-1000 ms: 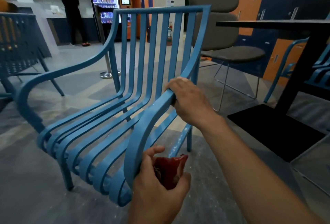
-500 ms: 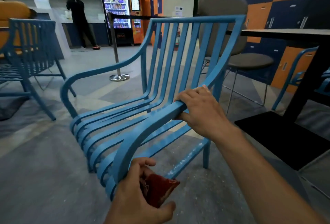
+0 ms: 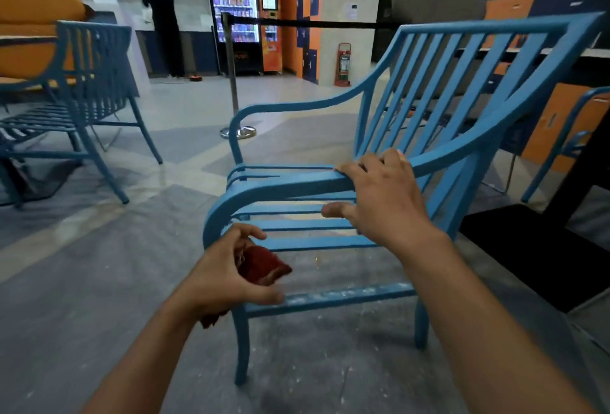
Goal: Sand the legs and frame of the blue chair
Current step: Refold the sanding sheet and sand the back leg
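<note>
The blue slatted metal chair (image 3: 439,110) stands upright in front of me, seen from its side, all visible legs on the floor. My right hand (image 3: 383,196) rests over the near armrest, fingers draped on top, thumb spread below the rail. My left hand (image 3: 227,275) holds a crumpled piece of dark red sandpaper (image 3: 260,265) beside the curved front end of that armrest, just above the near front leg (image 3: 241,347). The lower side rail (image 3: 330,298) shows pale scuffed patches.
A second blue chair (image 3: 82,110) stands at the left. A stanchion post (image 3: 232,83) with a black belt stands behind. A dark table base (image 3: 541,248) lies at the right. A person in black stands far back by a vending machine (image 3: 232,7). Pale dust speckles the floor.
The chair has swung round and come down from a tilt to stand on its legs. My right hand stayed on the armrest; my left hand with the sandpaper came off the armrest's curved front end.
</note>
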A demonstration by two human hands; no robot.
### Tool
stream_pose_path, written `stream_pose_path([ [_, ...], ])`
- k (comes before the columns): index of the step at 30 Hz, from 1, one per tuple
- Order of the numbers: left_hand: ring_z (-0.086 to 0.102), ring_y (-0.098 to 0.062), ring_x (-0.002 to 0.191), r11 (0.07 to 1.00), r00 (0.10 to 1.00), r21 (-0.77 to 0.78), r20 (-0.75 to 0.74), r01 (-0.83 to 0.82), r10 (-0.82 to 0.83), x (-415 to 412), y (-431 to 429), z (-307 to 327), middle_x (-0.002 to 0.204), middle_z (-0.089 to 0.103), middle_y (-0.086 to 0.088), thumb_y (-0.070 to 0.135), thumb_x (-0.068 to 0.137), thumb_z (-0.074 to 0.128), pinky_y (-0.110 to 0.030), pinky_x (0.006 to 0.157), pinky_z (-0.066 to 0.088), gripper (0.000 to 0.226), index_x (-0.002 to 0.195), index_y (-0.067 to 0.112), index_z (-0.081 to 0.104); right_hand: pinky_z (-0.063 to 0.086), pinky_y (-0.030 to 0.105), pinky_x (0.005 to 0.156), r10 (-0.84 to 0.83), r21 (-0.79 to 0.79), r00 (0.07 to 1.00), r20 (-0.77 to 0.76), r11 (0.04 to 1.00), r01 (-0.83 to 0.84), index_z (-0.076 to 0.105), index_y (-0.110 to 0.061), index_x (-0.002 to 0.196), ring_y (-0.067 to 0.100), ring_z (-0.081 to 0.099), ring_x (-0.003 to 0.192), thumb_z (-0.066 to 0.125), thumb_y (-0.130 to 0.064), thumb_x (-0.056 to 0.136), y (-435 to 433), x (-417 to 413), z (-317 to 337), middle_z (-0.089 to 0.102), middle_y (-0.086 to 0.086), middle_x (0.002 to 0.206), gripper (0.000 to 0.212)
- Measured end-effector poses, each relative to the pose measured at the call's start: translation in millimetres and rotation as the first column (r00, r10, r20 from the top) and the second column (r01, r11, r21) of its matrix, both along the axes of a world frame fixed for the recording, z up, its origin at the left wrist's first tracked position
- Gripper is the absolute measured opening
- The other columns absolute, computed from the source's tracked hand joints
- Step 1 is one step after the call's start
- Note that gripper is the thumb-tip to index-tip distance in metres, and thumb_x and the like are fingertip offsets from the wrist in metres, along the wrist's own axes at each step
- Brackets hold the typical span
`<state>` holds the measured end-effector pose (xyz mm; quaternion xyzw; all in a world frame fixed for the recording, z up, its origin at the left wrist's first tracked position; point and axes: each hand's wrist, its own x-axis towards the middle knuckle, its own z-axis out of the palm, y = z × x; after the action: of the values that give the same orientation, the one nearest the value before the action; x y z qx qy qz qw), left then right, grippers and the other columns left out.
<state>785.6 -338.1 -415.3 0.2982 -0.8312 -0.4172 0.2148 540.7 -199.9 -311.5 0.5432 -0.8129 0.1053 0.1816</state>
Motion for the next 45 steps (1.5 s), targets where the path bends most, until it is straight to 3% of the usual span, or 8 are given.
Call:
stream_pose_path([
  [3, 0.066, 0.013, 0.102, 0.993, 1.0, 0.121, -0.028, -0.01, 0.014, -1.8, -4.5, 4.5, 0.119, 0.067, 0.015, 0.055, 0.04, 0.107, -0.011, 0.073, 0.059, 0.095, 0.12, 0.056, 0.056, 0.026, 0.05, 0.124, 0.022, -0.016, 1.0, 0.015, 1.0, -0.022, 0.044, -0.034, 0.157, 0.032, 0.043, 0.132, 0.061, -0.076, 0.09, 0.7, -4.1, -1.4, 0.056, 0.001, 0.144, 0.081],
  [10, 0.078, -0.026, 0.102, 0.765, 0.958, 0.634, -0.276, 0.116, 0.083, -3.0, 40.4, -37.4, 0.122, 0.076, -0.009, 0.047, 0.053, 0.102, -0.038, 0.082, 0.063, 0.079, 0.124, 0.028, 0.073, 0.046, 0.047, 0.108, 0.1, -0.276, 0.959, 0.265, 0.961, -0.024, 0.065, -0.032, 0.136, 0.026, 0.055, 0.124, 0.08, -0.06, 0.084, 44.3, -12.6, -14.0, 0.065, -0.001, 0.135, 0.061],
  [13, 0.074, -0.033, 0.105, 0.523, 0.904, 0.816, -0.388, 0.247, 0.179, -12.7, 63.9, -64.3, 0.124, 0.074, -0.022, 0.038, 0.08, 0.087, -0.043, 0.086, 0.061, 0.06, 0.132, 0.013, 0.073, 0.053, 0.035, 0.092, 0.064, -0.074, 0.734, 0.676, 0.997, -0.019, 0.065, -0.049, 0.121, 0.005, 0.061, 0.111, 0.085, -0.066, 0.074, 74.2, 3.1, -48.6, 0.065, -0.017, 0.128, 0.054],
  [17, 0.072, -0.034, 0.12, 0.399, 0.825, 0.876, -0.426, 0.272, 0.372, -31.3, 91.6, -94.2, 0.137, 0.07, -0.023, 0.037, 0.098, 0.069, -0.044, 0.096, 0.061, 0.048, 0.136, 0.008, 0.072, 0.062, 0.033, 0.091, -0.164, 0.23, 0.381, 0.91, 0.964, -0.134, 0.06, -0.047, 0.123, 0.002, 0.071, 0.099, 0.095, -0.068, 0.055, 95.7, 39.9, -114.1, 0.071, -0.017, 0.114, 0.08],
  [21, 0.069, -0.045, 0.12, 0.368, 0.794, 0.908, -0.371, 0.201, 0.482, -50.3, 110.7, -116.0, 0.134, 0.069, -0.03, 0.023, 0.095, 0.073, -0.064, 0.106, 0.054, 0.045, 0.137, 0.007, 0.069, 0.06, 0.021, 0.072, -0.165, 0.177, 0.235, 0.958, 0.984, -0.033, 0.064, -0.041, 0.11, -0.008, 0.073, 0.081, 0.096, -0.073, 0.04, 97.9, 79.3, -163.8, 0.078, -0.02, 0.095, 0.083],
  [31, 0.076, -0.032, 0.104, 0.386, 0.734, 0.891, -0.425, 0.238, 0.53, -48.2, 124.1, -146.0, 0.122, 0.073, -0.025, -0.017, 0.075, 0.074, -0.035, 0.081, 0.065, 0.066, 0.137, -0.002, 0.059, 0.062, 0.029, 0.063, 0.0, -0.005, 0.025, 1.0, 0.979, 0.206, 0.079, -0.015, 0.095, 0.015, 0.077, 0.065, 0.086, -0.027, 0.088, 98.3, 71.4, -198.0, 0.082, 0.006, 0.077, 0.016],
  [38, 0.063, -0.041, 0.13, 0.313, 0.702, 0.835, -0.551, 0.453, 0.451, -16.1, 119.9, -151.7, 0.142, 0.063, -0.03, 0.004, 0.08, 0.08, -0.045, 0.108, 0.055, 0.063, 0.14, -0.007, 0.062, 0.063, 0.029, 0.062, -0.015, 0.012, 0.03, 0.999, 0.995, 0.098, 0.076, -0.014, 0.102, 0.022, 0.08, 0.069, 0.086, -0.028, 0.088, 94.0, 53.7, -199.0, 0.083, 0.005, 0.081, 0.022],
  [45, 0.074, -0.04, 0.116, 0.53, 0.888, 0.845, -0.186, -0.074, 0.42, -19.2, 128.6, -135.1, 0.122, 0.078, -0.021, 0.022, 0.096, 0.075, -0.06, 0.1, 0.059, 0.045, 0.136, 0.003, 0.066, 0.061, 0.035, 0.071, -0.13, 0.127, -0.063, 0.989, 0.991, -0.052, 0.075, -0.016, 0.102, 0.015, 0.079, 0.073, 0.087, -0.041, 0.086, 75.2, 67.9, -212.6, 0.083, 0.003, 0.084, 0.033],
])
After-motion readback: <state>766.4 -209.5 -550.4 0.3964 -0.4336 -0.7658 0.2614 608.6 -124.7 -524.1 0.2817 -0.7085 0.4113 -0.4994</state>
